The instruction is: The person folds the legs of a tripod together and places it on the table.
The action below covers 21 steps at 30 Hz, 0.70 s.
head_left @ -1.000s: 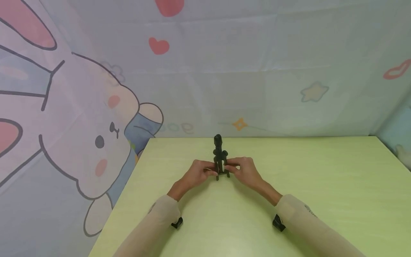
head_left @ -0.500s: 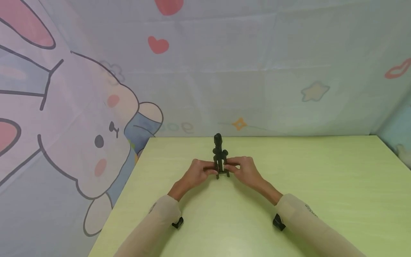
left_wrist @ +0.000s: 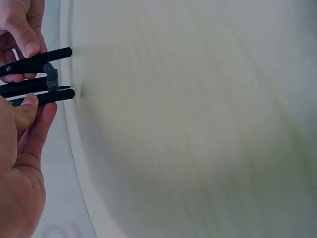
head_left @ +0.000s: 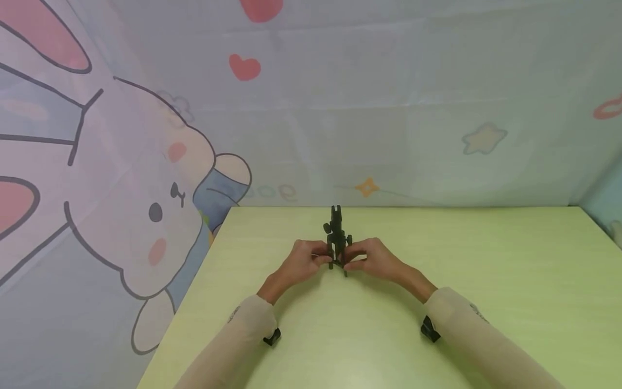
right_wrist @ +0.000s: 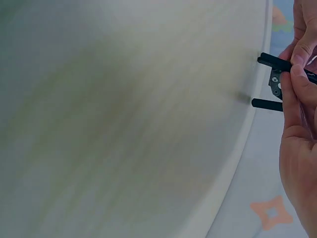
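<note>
A small black tripod (head_left: pixel 336 232) stands upright near the far side of the table, its legs pointing down and small knobs at its sides. My left hand (head_left: pixel 308 262) pinches the leg on the left between thumb and fingers. On the other side my right hand (head_left: pixel 374 259) grips the right leg low down. In the left wrist view a grey metal brace (left_wrist: pixel 52 77) joins the spread legs. The right wrist view shows one leg tip (right_wrist: pixel 267 104) clear of the fingers, while my right hand (right_wrist: pixel 297 148) covers much of the tripod.
The pale yellow-green table (head_left: pixel 486 281) ends at a back edge just behind the tripod. A printed cloth (head_left: pixel 389 108) with a cartoon rabbit hangs behind and to the left. Black wrist cameras (head_left: pixel 430 329) hang under both sleeves.
The tripod has turned between my hands, so its top now shows two prongs and its knobs sit differently. My right fingers have shifted slightly on the leg. The head view has swung a little.
</note>
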Each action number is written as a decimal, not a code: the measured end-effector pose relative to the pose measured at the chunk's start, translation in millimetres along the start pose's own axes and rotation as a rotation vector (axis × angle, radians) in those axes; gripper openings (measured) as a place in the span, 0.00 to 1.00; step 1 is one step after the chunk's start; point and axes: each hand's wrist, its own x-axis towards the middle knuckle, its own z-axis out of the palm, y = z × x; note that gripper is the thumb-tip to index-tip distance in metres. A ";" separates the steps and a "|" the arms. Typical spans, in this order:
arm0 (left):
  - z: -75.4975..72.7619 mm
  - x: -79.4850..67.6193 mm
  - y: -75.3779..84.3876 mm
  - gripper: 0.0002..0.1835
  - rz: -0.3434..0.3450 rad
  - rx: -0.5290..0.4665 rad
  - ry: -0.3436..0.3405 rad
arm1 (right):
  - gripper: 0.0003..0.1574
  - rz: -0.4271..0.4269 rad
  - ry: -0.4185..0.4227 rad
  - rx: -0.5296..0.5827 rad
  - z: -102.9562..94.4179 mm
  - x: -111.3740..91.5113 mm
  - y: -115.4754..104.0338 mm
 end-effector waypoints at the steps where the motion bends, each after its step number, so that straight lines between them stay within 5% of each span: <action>1: 0.0 -0.1 0.0 0.07 -0.009 -0.008 0.001 | 0.09 -0.005 0.000 -0.004 0.5 0.5 0.1; 14: -1.6 2.6 3.4 0.09 0.015 0.032 0.001 | 0.09 -0.097 0.027 -0.133 4.5 3.3 0.0; 21: -3.1 3.5 3.9 0.09 0.019 0.052 0.000 | 0.10 -0.115 0.036 -0.111 5.8 3.9 -2.1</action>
